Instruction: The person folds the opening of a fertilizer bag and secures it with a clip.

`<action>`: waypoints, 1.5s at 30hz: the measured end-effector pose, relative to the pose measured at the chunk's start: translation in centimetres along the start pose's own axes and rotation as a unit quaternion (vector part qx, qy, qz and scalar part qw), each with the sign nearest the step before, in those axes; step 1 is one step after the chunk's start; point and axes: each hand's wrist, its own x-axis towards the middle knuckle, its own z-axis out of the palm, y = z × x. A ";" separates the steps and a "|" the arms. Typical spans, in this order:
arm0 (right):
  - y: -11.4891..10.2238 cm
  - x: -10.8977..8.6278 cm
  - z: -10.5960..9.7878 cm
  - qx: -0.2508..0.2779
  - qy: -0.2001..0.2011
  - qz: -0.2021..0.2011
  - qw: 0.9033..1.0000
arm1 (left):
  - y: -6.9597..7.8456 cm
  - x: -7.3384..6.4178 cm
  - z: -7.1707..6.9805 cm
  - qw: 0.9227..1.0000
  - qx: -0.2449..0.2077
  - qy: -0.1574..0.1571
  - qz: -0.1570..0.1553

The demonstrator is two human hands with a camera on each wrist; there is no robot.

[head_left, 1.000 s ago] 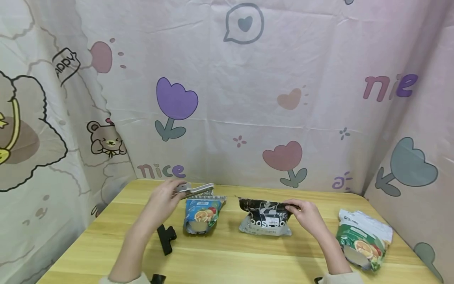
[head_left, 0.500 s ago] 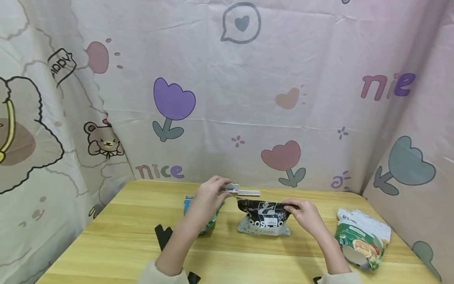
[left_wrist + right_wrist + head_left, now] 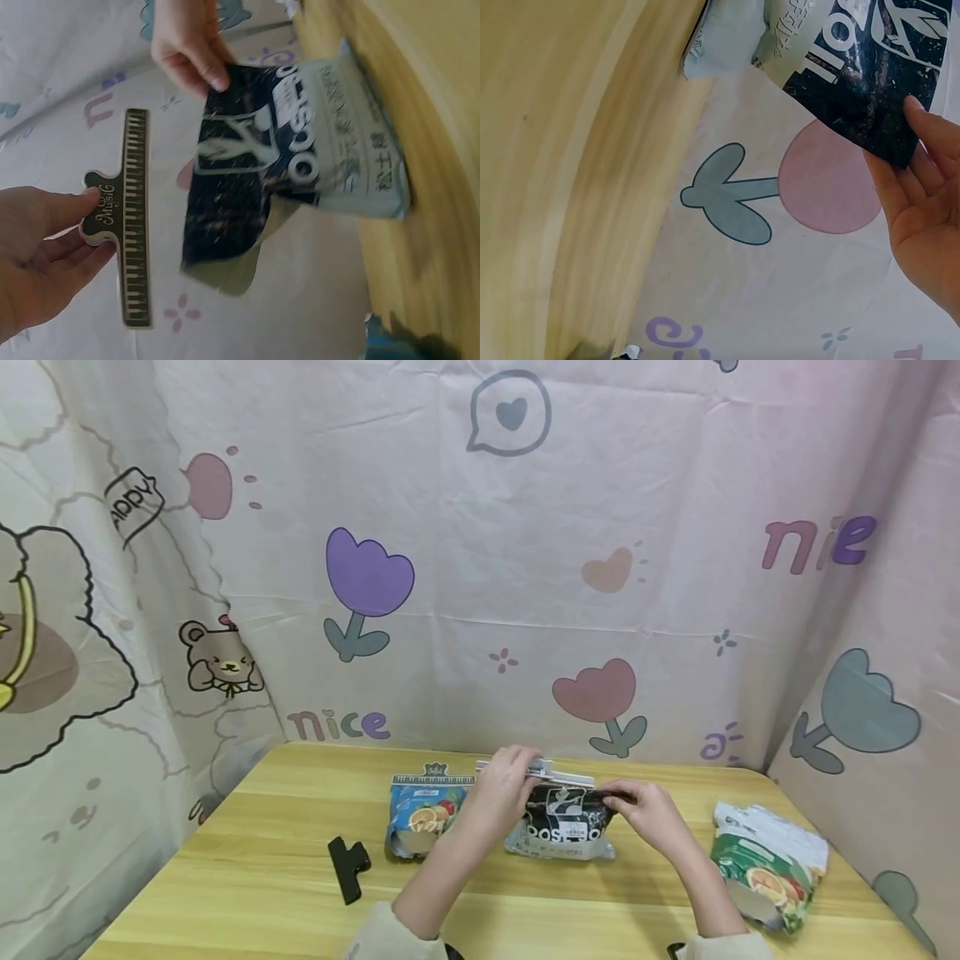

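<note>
My left hand pinches the handle of a long bag clip with a piano-key pattern and the word "Music" on it. In the head view the clip lies along the top edge of a black and grey snack bag; the left wrist view shows it a little apart from that edge. The bag stands upright on the table, its black top folded flat. My right hand pinches the bag's top right corner between thumb and fingers, as the right wrist view also shows.
To the left stands a blue fruit-print bag with a similar piano-key clip across its top. A black clip lies nearer on the wooden table. A green and white bag lies at the right. Printed curtains rise behind.
My left hand has carried the bag clip rightward from beside the blue bag to the black and grey bag's top edge. The right hand keeps its pinch on the corner.
</note>
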 end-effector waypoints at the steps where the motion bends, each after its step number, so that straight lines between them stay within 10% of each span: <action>1: 0.0 0.0 0.0 0.003 -0.001 0.001 1.000 | 0.1 0.1 0.3 1.000 0.010 0.001 0.006; 16: 0.3 -0.3 -0.5 0.083 -0.005 0.006 0.997 | 0.5 0.7 2.8 0.999 -0.014 0.025 0.030; 45: 0.9 -0.8 -0.4 0.114 0.005 -0.001 0.993 | 2.2 3.5 5.4 0.991 0.118 -0.047 0.051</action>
